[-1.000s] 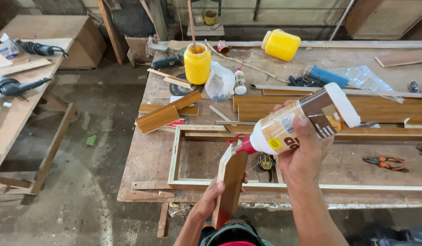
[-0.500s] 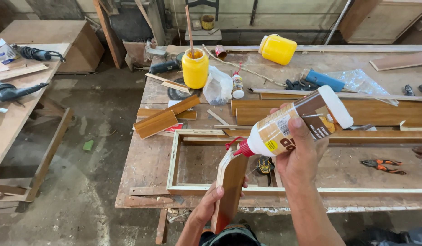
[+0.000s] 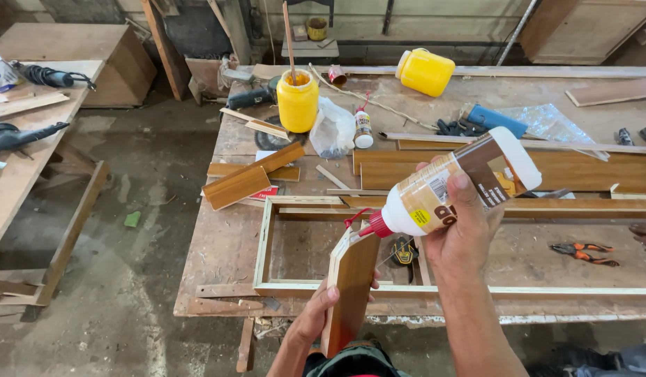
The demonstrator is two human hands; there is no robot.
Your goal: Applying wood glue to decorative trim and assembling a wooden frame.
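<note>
Head view: right hand (image 3: pixel 469 234) grips tilted white-brown glue bottle (image 3: pixel 455 185); left hand (image 3: pixel 321 311) clasps upright brown board (image 3: pixel 351 290).

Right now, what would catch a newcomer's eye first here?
The right hand tilts a white glue bottle, its red nozzle at the top edge of a wood piece held upright by the left hand. Behind, a yellow tub stands on the cluttered workbench.
</note>
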